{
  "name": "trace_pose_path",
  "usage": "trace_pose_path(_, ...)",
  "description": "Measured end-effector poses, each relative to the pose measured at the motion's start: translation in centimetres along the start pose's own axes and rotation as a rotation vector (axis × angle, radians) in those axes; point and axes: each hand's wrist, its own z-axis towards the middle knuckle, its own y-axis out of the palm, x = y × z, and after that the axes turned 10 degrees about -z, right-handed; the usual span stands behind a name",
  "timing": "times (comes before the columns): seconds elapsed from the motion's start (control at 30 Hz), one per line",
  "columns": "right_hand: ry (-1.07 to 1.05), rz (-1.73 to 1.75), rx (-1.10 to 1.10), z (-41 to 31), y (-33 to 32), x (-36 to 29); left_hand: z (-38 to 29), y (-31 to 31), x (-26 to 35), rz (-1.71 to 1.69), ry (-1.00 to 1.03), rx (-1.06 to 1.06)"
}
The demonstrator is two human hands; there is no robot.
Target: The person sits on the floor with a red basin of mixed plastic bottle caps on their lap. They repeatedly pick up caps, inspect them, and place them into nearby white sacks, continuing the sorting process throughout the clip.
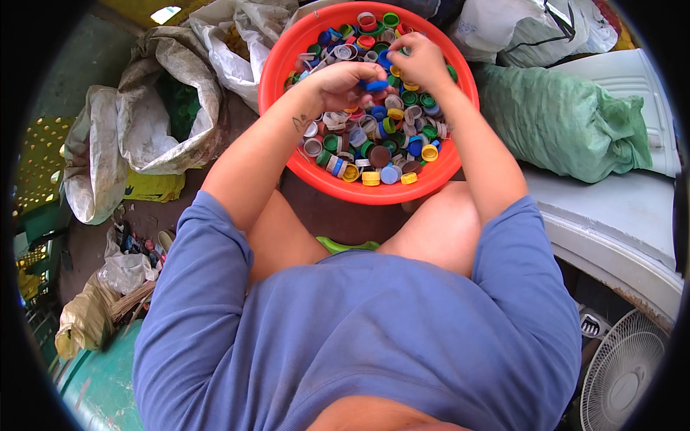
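Observation:
A round red-orange plastic basin (277, 102) in front of me holds many loose plastic bottle caps (379, 156) in blue, green, yellow, white, red and brown. Over its middle, my left hand (347, 86) has its palm turned partly up, with a blue bottle cap (376, 86) held at the fingers. Slightly farther off and to the right, my right hand (423, 60) pinches the edge of another blue bottle cap (384, 58) between thumb and fingertips. The fingers of both hands partly cover the caps underneath.
Open woven sacks (161, 97) stand left of the basin, one with green items inside. A tied green sack (560, 121) lies on a white panel (604, 210) at right. A fan (625, 377) is at lower right, a stick broom (132, 301) at lower left.

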Motion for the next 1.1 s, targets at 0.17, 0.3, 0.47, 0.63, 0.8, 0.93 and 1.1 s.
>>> trace_pose_path(0.17, 0.561, 1.128, -0.274, -1.2, -4.7, 2.1, -0.1, 1.5, 0.2, -0.124, -0.102, 0.152)
trace_pose_path(0.3, 0.493, 1.438, -0.258, -3.5, -8.1, 2.8, 0.3, 3.0, -0.8, 1.302, 0.138, 0.179)
trace_pose_path(0.47, 0.57, 1.355, -0.371, -6.9, -9.9, 0.5, 0.6, 4.3, -4.5, 1.815, 0.113, 0.266)
trace_pose_path(0.63, 0.173, -0.618, -0.763, -11.6, -5.4, -4.3, 1.0, 3.9, -4.8, 1.759, 0.224, 0.205)
trace_pose_path(0.8, 0.09, -0.695, -0.675, -13.0, -4.1, -4.6, 1.0, 3.3, -4.3, 1.805, 0.209, 0.298)
trace_pose_path(0.93, 0.037, -0.632, -0.569, -13.2, -3.7, -3.8, 1.3, 2.5, -3.3, 1.786, 0.253, 0.373)
trace_pose_path(1.1, 0.324, 0.138, -0.606, -11.7, -5.0, 0.6, 1.3, 0.3, 0.1, 0.686, 0.111, 0.29)
